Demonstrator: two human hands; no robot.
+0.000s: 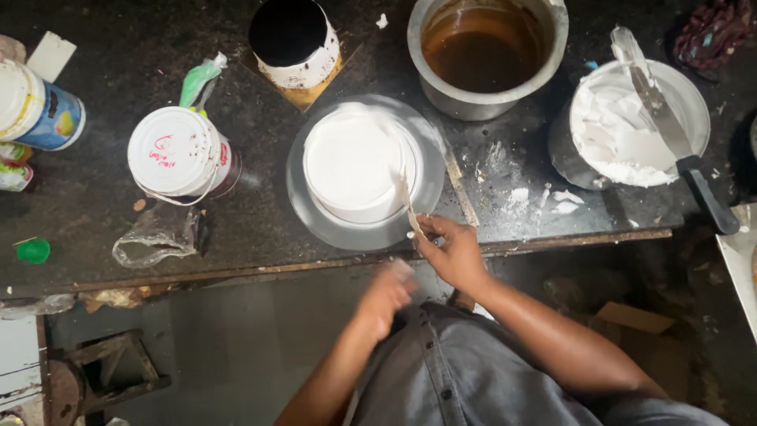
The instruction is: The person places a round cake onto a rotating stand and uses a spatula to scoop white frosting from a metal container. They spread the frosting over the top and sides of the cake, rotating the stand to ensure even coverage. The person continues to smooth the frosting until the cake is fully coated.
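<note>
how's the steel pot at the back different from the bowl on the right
The steel pot holds dark brown liquid; the bowl holds thick white cream. The pot has nothing resting in it; a black-handled palette knife lies across the bowl. The pot looks taller-walled, the bowl shallower. Both are round and stand on the dark counter.

- Take the white frosted cake [355, 162] on its round turntable [315, 217] as your landmark.
- Behind it, a dark tin [293, 39] and a steel pot of brown liquid [485, 51] stand near, with a narrow gap between them.
- To its left, a white-lidded tub [177, 151] stands just beside the turntable; a crumpled plastic bag [158, 237] lies nearer you.
- To its right, you find bare counter with cream smears [516, 193], then a bowl of cream [631, 126] with a palette knife [670, 134] across it.
- On the near side, your right hand [453, 252] holds a scraper [410, 209] against the cake; your left hand [386, 292] hovers off the table edge.
</note>
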